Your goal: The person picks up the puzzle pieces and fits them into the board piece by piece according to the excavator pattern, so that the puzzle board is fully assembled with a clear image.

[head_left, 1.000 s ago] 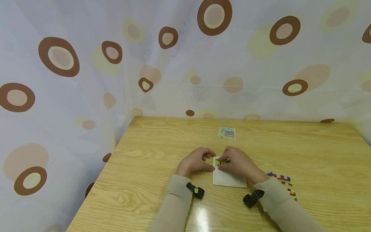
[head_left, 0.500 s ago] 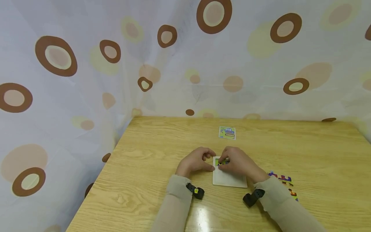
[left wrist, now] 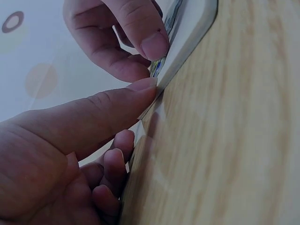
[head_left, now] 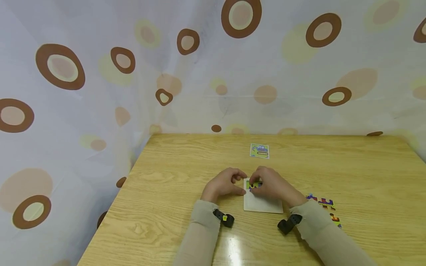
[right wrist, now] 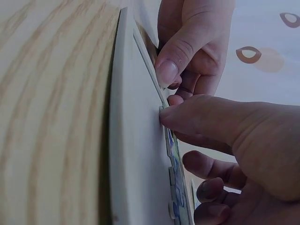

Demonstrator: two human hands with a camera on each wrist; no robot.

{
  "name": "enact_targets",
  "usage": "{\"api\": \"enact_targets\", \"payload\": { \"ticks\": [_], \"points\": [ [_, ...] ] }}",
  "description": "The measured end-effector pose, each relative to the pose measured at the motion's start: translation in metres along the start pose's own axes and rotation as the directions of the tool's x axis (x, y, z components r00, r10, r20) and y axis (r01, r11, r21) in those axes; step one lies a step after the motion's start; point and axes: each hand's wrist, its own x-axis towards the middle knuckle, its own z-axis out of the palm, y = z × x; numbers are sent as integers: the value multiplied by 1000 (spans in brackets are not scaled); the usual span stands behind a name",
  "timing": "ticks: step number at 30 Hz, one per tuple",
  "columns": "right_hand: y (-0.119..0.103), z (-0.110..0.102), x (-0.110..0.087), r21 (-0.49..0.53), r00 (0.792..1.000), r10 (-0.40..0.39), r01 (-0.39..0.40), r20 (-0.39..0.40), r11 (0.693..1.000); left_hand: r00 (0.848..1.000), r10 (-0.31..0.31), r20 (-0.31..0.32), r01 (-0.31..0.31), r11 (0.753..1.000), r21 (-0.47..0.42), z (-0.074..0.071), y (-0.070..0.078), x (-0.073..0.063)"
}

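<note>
Only the head view has drifted slightly since a second ago; the hands keep their places. A thin, colourful puzzle piece (head_left: 252, 186), at the smooth, pale board's (head_left: 263, 205) upper left, is pinched by the right hand (head_left: 272, 184) (which hides part of it). The left hand (head_left: 223, 185) grips the board's left edge. Loose jigsaw pieces (head_left: 327, 203) lie beside the beige sleeve (head_left: 327, 231) on the wood-grained table (head_left: 166, 177).

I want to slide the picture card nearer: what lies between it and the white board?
In the head view, bare tabletop, then the right hand covering part of the white board.
</note>
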Motion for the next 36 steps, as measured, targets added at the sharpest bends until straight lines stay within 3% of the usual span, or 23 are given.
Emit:
{"api": "enact_targets", "payload": {
  "ticks": [10,17,36],
  "points": [
    [-4,-5,-10,13,1000,-21,21,-23,1000,1000,7,4,-7,1000,-13,-1,1,0],
    [-5,-11,-17,63,996,59,-55,-63,997,1000,14,2,-14,1000,-4,0,-2,1],
    [6,-42,-53,-14,976,101,-106,-191,994,1000,22,-3,-22,1000,-9,1,-3,-1]
  ]
}}
